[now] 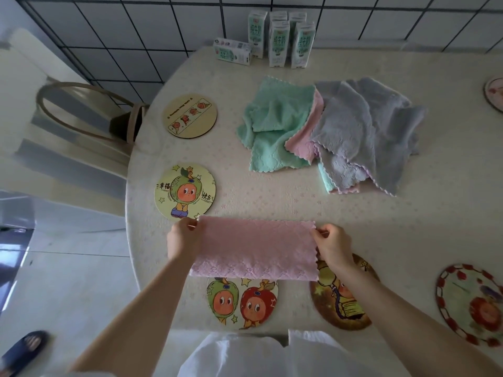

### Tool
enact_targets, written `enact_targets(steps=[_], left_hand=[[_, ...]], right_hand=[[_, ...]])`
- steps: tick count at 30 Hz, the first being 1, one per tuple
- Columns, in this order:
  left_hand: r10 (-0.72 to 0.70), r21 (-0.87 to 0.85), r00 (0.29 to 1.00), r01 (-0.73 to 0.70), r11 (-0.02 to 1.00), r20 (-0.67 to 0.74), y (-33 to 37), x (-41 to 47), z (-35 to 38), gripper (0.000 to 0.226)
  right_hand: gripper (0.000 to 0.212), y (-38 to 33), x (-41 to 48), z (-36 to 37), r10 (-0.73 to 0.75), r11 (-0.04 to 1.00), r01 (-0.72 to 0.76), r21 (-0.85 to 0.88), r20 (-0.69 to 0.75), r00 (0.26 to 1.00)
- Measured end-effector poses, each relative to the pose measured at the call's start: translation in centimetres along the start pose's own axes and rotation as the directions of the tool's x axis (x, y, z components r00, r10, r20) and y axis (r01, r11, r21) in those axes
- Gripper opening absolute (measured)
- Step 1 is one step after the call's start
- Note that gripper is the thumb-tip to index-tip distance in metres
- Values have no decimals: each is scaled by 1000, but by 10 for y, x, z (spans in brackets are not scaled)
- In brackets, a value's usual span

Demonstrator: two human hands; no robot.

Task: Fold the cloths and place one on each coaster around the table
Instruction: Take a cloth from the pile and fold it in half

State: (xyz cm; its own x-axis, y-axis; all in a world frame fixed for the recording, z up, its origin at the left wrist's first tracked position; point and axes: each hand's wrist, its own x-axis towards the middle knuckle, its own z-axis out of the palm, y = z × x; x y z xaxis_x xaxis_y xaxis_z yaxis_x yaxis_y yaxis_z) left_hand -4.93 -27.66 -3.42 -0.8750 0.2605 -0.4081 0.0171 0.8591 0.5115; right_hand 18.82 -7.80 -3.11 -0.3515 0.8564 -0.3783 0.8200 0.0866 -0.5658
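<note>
Pink cloth [254, 247]: your left hand [181, 238] and right hand [333, 246] each pinch a far corner above the table [408, 221].

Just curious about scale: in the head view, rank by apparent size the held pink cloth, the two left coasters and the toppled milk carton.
1. pink cloth
2. green-character coaster and tan coaster: look alike, not ranked
3. milk carton, though it is farthest away
</note>
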Motion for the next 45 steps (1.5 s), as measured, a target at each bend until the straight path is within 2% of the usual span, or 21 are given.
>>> enact_targets(steps=[6, 8, 10, 13, 16, 18, 20, 22, 25, 28, 30, 32, 35, 42, 45], left_hand=[[81, -74, 992, -89, 993, -100, -8, -16, -7, 23], [224, -22, 963, -229, 973, -153, -16, -32, -5, 20], [455, 107, 876, -443, 890, -159, -27, -53, 2, 21], [722, 182, 691, -714, 676, 28, -39, -90, 20, 31], [779, 200, 568, -823, 532, 267, -48, -117, 40, 46], [771, 256, 532, -846, 467, 351, -51, -127, 46, 50], [747, 301, 536, -843, 447, 393, -55, -130, 47, 52], [725, 327, 557, -829, 455, 405, -62, -129, 45, 53], [691, 351, 594, -803, 481, 413, -81, -124, 37, 56], [619, 380, 680, -733, 565, 393, -101, -123, 23, 58], [554, 388, 754, -657, 647, 353, -111, -123, 15, 59], [517, 365, 799, -601, 712, 307, -114, -125, 11, 60], [500, 354, 818, -575, 738, 285, -110, -126, 10, 63], [487, 389, 819, -573, 722, 303, -106, -120, 10, 68], [511, 388, 797, -603, 697, 321, -104, -118, 6, 70]], right_hand=[[22, 3, -1, -2, -19, 1000, 19, 0, -48, 999], [16, 3, -10, -6, -120, 993, 119, -21, -81, 989], [17, 5, -26, -9, -281, 956, 271, -111, -84, 956], [34, 11, -60, -4, -531, 800, 516, -307, 40, 846], [51, 12, -92, 13, -681, 623, 710, -329, 218, 699], [57, 15, -105, 27, -729, 527, 781, -335, 293, 618], [62, 22, -110, 36, -717, 485, 799, -355, 362, 596], [66, 30, -110, 37, -685, 477, 793, -379, 405, 606], [71, 39, -108, 25, -676, 450, 787, -423, 414, 609], [73, 47, -108, 10, -669, 409, 782, -471, 428, 607], [77, 51, -106, 4, -631, 421, 763, -491, 445, 635], [73, 50, -103, 3, -600, 423, 745, -515, 457, 656], [61, 37, -99, 10, -593, 404, 712, -575, 428, 682], [67, 14, -90, 20, -500, 398, 619, -677, 406, 765], [52, 12, -86, 16, -493, 395, 617, -681, 410, 768]])
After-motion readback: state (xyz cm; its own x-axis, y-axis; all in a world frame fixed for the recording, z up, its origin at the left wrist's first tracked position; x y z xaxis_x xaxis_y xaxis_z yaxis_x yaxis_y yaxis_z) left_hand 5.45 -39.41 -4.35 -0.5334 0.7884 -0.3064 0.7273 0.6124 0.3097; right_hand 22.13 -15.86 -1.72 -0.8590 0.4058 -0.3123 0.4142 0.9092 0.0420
